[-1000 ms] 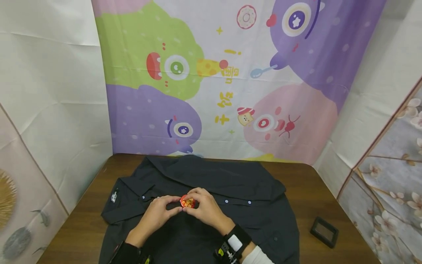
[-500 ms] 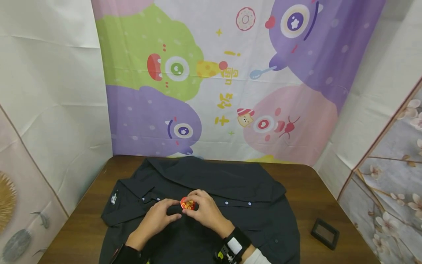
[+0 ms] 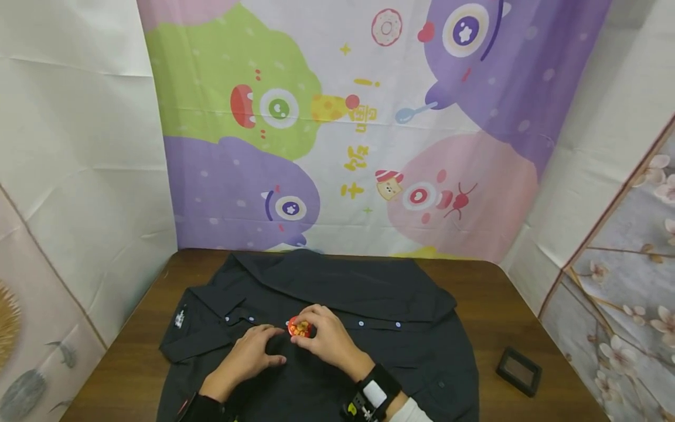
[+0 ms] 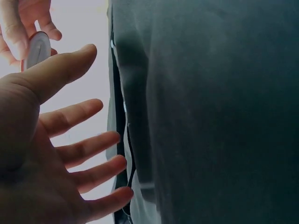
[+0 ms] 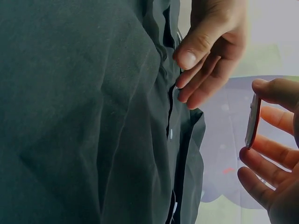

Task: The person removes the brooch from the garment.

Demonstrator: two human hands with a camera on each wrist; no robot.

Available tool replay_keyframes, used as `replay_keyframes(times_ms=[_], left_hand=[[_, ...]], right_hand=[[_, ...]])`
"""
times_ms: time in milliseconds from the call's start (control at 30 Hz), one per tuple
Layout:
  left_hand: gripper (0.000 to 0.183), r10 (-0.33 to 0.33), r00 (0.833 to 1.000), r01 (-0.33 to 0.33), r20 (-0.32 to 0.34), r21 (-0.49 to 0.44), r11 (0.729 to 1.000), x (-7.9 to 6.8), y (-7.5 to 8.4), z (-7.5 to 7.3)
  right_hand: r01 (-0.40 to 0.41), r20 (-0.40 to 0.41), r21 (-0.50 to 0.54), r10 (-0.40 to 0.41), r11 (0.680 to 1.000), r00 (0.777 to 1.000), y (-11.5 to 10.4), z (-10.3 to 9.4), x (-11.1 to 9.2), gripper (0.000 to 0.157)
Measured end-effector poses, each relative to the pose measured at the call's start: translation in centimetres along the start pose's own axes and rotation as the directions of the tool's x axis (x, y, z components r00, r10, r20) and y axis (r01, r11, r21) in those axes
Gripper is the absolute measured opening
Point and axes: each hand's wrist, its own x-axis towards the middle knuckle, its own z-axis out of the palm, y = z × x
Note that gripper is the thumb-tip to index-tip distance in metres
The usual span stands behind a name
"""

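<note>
Between the thumb and fingers of my right hand (image 3: pixel 331 339) is a small round badge (image 3: pixel 299 330), red-rimmed with an orange-yellow pattern. Its white back (image 4: pixel 39 52) shows in the left wrist view, with what looks like a thin pin along it. The badge is held on edge above a dark button-up shirt (image 3: pixel 401 366), seen against the shirt's button line. Just left of it, my left hand (image 3: pixel 248 351) hovers over the shirt with fingers spread and nothing in them, as the left wrist view confirms.
Under the shirt is a brown wooden table (image 3: pixel 121 366). A small black rectangular frame (image 3: pixel 519 371) lies on its right side. Behind stands a cartoon-printed cloth (image 3: pixel 337 223), with pale sheets (image 3: pixel 89 146) at the sides.
My left fingers have let go of the badge and drawn a little down and left. My right hand still holds the badge in nearly the same place.
</note>
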Motion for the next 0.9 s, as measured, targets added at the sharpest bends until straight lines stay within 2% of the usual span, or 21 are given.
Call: replay_keyframes(times_ms=[300, 467, 633, 767, 900], left_hand=[[0.060, -0.062, 0.994, 0.061, 0.093, 0.011, 0.998, 0.14, -0.53, 0.62], [0.060, -0.060, 0.990, 0.056, 0.124, 0.034, 0.998, 0.12, -0.60, 0.45], [0.056, -0.025, 0.985, 0.009, 0.171, 0.092, 0.996, 0.32, -0.46, 0.19], [0.055, -0.001, 0.986, -0.018, 0.164, 0.115, 0.993, 0.39, -0.34, 0.10], [0.054, -0.006, 0.989, -0.012, 0.146, 0.126, 0.992, 0.22, -0.43, 0.20]], right_hand=[[0.005, -0.001, -0.004, -0.005, 1.000, 1.000, 0.12, -0.05, -0.06, 0.030], [-0.006, 0.009, 0.010, 0.006, 1.000, 1.000, 0.17, 0.05, -0.19, 0.029], [-0.020, 0.015, 0.026, 0.020, 0.999, 1.000, 0.25, 0.11, -0.32, 0.029], [-0.030, 0.021, 0.032, 0.029, 0.999, 0.999, 0.35, 0.28, -0.39, 0.029], [-0.026, 0.016, 0.032, 0.025, 0.999, 1.000, 0.30, 0.53, -0.51, 0.030]])
